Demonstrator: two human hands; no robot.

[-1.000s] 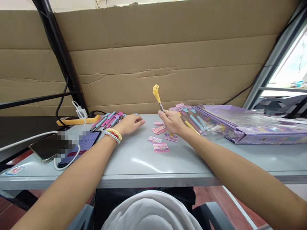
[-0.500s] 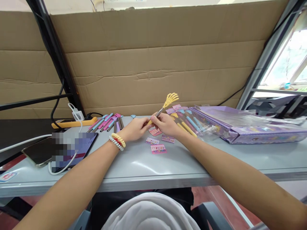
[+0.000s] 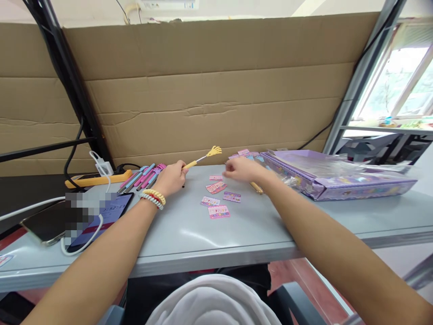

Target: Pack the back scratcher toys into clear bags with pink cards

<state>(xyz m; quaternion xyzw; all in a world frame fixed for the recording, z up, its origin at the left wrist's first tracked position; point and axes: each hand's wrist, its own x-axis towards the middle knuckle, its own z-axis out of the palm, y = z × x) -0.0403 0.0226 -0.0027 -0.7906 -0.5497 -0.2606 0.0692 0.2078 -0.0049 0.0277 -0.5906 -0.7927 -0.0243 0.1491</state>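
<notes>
My left hand [image 3: 172, 179] is closed around the yellow handle of a back scratcher [image 3: 214, 151]. Its metal rod points right, and its hand-shaped yellow end is free in the air. To the right, my right hand [image 3: 244, 169] is slightly blurred, with its fingers curled in and nothing visible between them. It hovers over more yellow-handled back scratchers [image 3: 256, 188], hiding most of them. Between and below the hands, several small printed cards [image 3: 218, 211] in pink and purple lie on the grey table. A bundle of pink, blue and purple back scratchers [image 3: 146, 175] lies left of my left hand.
A purple printed box [image 3: 355, 187] with clear plastic stands on the right. On the left are a phone [image 3: 47, 223], a tablet [image 3: 113, 207] with a white cable, and a yellow power strip [image 3: 98, 179]. Cardboard [image 3: 216, 90] closes off the back.
My right hand has let go of the back scratcher and moved right. My left hand has carried it left and lower, and its metal rod shows longer. The view has shifted slightly.
</notes>
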